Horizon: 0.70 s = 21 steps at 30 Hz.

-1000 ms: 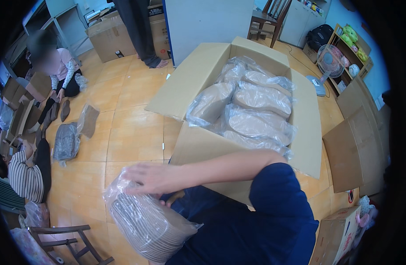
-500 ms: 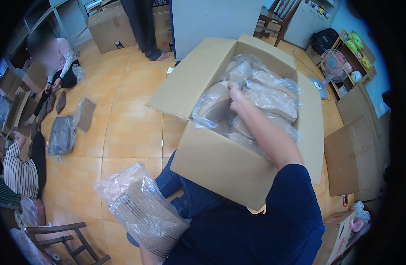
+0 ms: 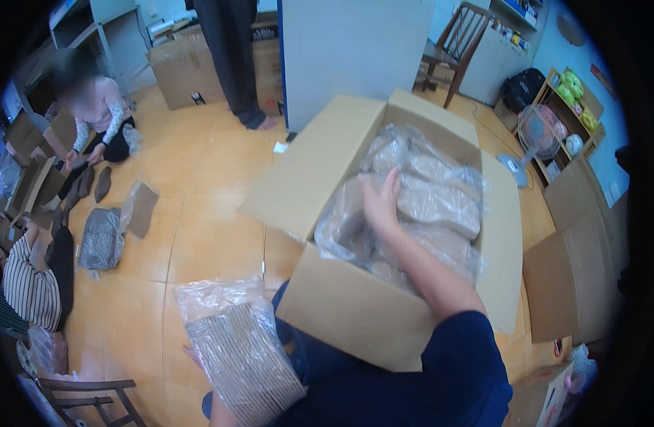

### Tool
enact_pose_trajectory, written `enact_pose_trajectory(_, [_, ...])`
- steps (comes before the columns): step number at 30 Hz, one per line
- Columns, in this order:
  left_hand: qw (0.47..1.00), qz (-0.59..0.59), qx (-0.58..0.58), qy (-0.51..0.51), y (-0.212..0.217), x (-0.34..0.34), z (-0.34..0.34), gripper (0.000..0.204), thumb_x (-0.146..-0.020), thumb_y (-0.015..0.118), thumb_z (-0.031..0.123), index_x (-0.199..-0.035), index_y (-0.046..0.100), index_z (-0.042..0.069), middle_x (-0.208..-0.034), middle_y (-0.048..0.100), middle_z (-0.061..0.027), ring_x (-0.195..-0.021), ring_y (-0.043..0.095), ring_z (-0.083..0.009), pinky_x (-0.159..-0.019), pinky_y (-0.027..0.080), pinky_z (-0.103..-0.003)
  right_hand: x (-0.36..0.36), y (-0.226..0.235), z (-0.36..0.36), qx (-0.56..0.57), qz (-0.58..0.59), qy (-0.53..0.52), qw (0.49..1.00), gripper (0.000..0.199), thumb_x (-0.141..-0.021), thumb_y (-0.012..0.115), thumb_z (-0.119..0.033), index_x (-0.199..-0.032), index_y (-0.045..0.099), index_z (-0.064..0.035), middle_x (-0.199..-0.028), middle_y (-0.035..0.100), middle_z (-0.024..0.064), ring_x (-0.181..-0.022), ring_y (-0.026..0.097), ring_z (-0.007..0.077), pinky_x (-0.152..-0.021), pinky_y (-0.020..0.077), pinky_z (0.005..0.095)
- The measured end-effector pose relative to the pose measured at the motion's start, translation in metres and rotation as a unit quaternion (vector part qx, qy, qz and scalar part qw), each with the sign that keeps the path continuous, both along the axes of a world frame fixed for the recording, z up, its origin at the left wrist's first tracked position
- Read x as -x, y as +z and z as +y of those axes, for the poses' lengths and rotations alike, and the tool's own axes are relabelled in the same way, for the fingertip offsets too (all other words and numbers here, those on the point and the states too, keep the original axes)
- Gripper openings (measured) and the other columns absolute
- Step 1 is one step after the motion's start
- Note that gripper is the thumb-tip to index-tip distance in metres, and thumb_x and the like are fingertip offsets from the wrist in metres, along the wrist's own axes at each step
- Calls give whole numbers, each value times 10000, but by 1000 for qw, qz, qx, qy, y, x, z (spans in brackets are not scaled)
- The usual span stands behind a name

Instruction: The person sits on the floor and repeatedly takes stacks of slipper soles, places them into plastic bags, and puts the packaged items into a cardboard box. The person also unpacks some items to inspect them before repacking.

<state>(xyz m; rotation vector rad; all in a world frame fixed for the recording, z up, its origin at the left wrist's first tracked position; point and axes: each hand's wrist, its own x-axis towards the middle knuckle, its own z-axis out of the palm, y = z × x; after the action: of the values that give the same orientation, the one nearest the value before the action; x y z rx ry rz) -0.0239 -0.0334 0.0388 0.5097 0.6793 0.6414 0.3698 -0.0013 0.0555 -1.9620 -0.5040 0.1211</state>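
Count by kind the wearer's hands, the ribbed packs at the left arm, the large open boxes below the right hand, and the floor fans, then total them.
Hands: 2 (right hand; left hand, mostly hidden)
Ribbed pack: 1
Open box: 1
Floor fan: 1
Total: 5

right hand (image 3: pixel 381 201): at wrapped packs (image 3: pixel 439 206) | left hand (image 3: pixel 192 355): beneath bagged stack (image 3: pixel 243 352)

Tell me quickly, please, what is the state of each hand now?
Left hand: mostly hidden behind the plastic-wrapped stack; grip cannot be told.
Right hand: open at the wrapped packs, seemingly holding nothing.
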Motion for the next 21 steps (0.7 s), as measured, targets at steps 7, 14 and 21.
enact_pose_trajectory(7, [975,-3,-161,-152,97,-115,78,484,-968,508,399,-1278,509,28,-1272,557,-160,-1129,572,-251,-1004,442,-371,119,83,-97,-16,27,565,824,960,-914,634,-337,-1501,-16,56,-1567,75,252,-1463,100,315,-1181,113,391])
enact_pose_trajectory(14, [958,6,-184,-220,151,-279,95,500,-968,508,407,-1293,505,28,-1287,555,-160,-1146,567,-251,-1018,435,-376,75,85,-103,-325,254,271,870,949,-934,626,-311,-1491,-39,74,-1470,300,223,-1344,344,269,-1124,274,328])
enact_pose_trajectory(21, [893,-122,-70,-427,134,-295,119,561,-965,524,452,-1308,485,9,-1281,553,-145,-1127,576,-231,-993,458,-363,46,30,-90,-272,193,143,932,874,-970,546,-374,-1499,13,72,-1470,295,272,-1374,308,317,-1131,255,363])
